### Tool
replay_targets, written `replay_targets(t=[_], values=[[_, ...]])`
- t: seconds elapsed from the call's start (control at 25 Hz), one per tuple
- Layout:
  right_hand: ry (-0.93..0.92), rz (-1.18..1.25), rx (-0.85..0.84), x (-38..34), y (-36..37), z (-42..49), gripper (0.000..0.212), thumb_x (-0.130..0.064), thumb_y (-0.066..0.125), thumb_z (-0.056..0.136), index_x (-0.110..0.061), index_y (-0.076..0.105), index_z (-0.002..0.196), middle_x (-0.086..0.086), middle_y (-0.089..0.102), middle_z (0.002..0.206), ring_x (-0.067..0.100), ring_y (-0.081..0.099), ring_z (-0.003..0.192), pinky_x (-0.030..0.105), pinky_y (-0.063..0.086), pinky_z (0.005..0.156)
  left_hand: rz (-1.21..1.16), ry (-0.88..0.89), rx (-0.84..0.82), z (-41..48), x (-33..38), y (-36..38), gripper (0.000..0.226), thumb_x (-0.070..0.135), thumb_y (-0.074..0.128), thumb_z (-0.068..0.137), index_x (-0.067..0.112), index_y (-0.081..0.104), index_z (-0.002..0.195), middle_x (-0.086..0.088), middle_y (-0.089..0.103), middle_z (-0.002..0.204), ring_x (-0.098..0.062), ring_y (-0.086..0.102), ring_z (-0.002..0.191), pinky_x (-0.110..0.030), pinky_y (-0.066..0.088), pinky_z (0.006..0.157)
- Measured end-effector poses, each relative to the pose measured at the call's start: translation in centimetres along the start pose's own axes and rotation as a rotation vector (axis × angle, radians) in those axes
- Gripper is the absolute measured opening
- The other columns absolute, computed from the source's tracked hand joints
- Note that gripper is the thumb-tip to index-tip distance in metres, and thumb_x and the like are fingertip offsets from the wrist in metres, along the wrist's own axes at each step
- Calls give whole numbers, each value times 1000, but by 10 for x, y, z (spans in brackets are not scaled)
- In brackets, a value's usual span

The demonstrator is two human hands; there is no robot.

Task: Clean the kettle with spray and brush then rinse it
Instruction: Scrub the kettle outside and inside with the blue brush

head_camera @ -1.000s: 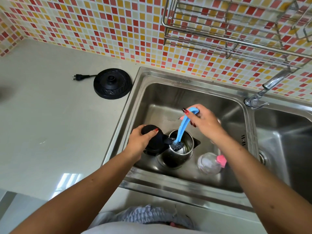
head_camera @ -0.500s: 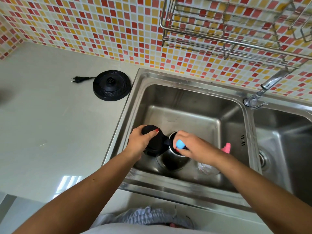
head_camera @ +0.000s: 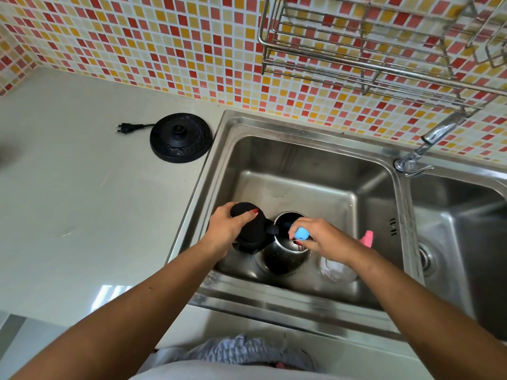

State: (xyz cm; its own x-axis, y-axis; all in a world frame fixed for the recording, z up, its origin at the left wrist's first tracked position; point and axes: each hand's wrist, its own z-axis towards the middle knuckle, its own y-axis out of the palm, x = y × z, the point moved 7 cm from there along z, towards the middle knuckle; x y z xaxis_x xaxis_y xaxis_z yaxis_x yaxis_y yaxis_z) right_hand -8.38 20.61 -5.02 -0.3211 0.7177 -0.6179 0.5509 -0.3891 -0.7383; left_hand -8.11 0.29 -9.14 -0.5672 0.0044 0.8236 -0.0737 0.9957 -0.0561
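Note:
A steel kettle (head_camera: 282,260) with a black handle and open black lid stands in the left basin of the sink (head_camera: 323,149). My left hand (head_camera: 226,231) grips the kettle's black lid and handle. My right hand (head_camera: 319,238) is closed on the blue brush (head_camera: 301,233), whose handle end shows above the fingers while the head is down inside the kettle, hidden. A clear spray bottle (head_camera: 338,270) with a pink trigger lies in the basin just right of the kettle, partly under my right wrist.
The kettle's black base (head_camera: 181,137) with its plug (head_camera: 124,128) sits on the grey counter left of the sink. A tap (head_camera: 422,148) stands between the two basins. A wire dish rack (head_camera: 384,42) hangs on the tiled wall above.
My right hand has pushed the brush from raised above the kettle down deep into it. The left hand has stayed on the lid and handle.

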Motion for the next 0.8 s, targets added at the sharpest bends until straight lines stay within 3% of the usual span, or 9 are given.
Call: replay_targets(t=[0.08,0.2,0.32,0.4,0.48,0.6,0.72,0.8], values=[[74,21,113,10,-1,9,12,-6,67,81,-9,67,92,4,68,96,9,58,82,11,38,74,5,9,20,1,-3,0,44,29,76,82,11,64,120,-12,70,113,-29,66,105,-45,59,85],[260,42,301,26,-5,11,13,-16,72,80,-5,68,86,8,68,79,18,61,69,17,38,60,-4,34,48,0,-7,0,44,31,77,82,12,65,120,-10,70,112,-28,65,106,-45,57,89],[416,354,349,36,7,4,9,-14,74,79,-10,67,82,5,65,59,13,59,48,19,46,54,-15,48,64,-1,-7,0,44,31,77,82,12,64,120,-10,69,112,-28,65,106,-45,55,94],[365,512,336,27,16,5,13,-4,71,81,-16,67,85,8,69,72,16,65,57,27,54,62,-24,42,71,0,-7,-1,42,30,77,82,13,64,118,-11,69,112,-28,65,105,-44,56,93],[333,451,407,29,11,6,19,-2,71,79,-19,68,86,9,72,88,22,70,73,32,57,72,-32,28,69,0,-8,0,44,30,77,82,13,64,120,-10,69,113,-28,65,105,-42,57,90],[350,250,453,41,-3,-1,16,-4,73,76,-18,70,84,4,72,84,20,66,73,29,51,70,-40,17,58,0,-10,0,45,31,77,82,13,63,121,-9,68,114,-27,65,106,-38,58,86],[375,316,359,37,5,-5,20,-4,73,76,-24,68,79,0,70,77,15,61,66,25,49,66,-38,10,56,1,-10,0,45,31,76,82,14,63,121,-10,68,115,-28,65,106,-42,58,87],[380,339,393,34,7,-3,18,-6,73,77,-23,68,81,-3,70,77,13,61,65,28,52,68,-42,3,52,2,-10,0,46,32,77,82,15,62,122,-9,68,115,-29,64,107,-43,58,87]])
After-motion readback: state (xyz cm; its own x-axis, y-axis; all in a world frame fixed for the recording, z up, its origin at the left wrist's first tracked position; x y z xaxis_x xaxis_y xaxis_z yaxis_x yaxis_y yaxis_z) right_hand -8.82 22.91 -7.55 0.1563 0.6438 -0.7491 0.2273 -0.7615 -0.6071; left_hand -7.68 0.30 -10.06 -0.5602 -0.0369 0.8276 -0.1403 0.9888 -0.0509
